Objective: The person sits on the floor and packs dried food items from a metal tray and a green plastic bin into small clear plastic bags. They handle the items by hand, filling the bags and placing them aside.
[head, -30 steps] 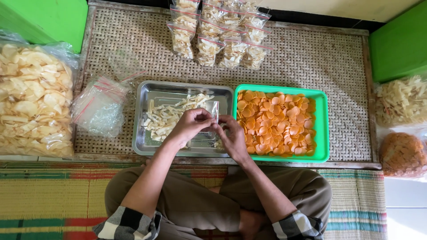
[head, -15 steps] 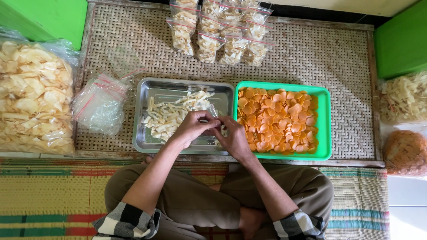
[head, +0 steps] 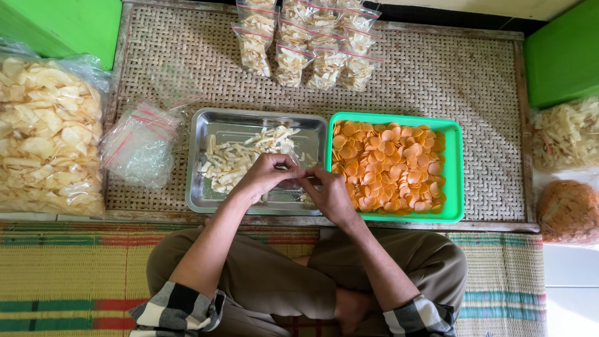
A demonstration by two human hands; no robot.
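- The left hand (head: 265, 176) hovered over the steel tray (head: 206, 187), its fingers curled narrowly inward with the tips pinched together near the right hand's.
- The right hand (head: 327, 193) sat just beside it, above the tray's right edge, fingers likewise drawn close and meeting the left fingertips; something small and clear seemed pinched between them, but what it was could not be told.
- The steel tray lay on the woven rattan table (head: 468, 93) and held a loose heap of pale stick-shaped crackers (head: 240, 159), mostly toward its middle and left.
- Touching the tray's right side stood a green plastic tray (head: 454, 168) filled with round orange chips (head: 390, 165).
- A pile of empty clear zip bags with red strips (head: 137, 146) lay just left of the steel tray.
- Filled small bags of pale crackers (head: 309, 43) were stacked at the table's far edge.
- A large clear sack of pale curved chips (head: 43, 137) rested at the far left.
- On the right, well apart, were a bag of pale crackers (head: 568, 134) and a bag of brown crackers (head: 569, 212).
- The person sat cross-legged on a striped mat (head: 68, 274), wearing checked cuffs.
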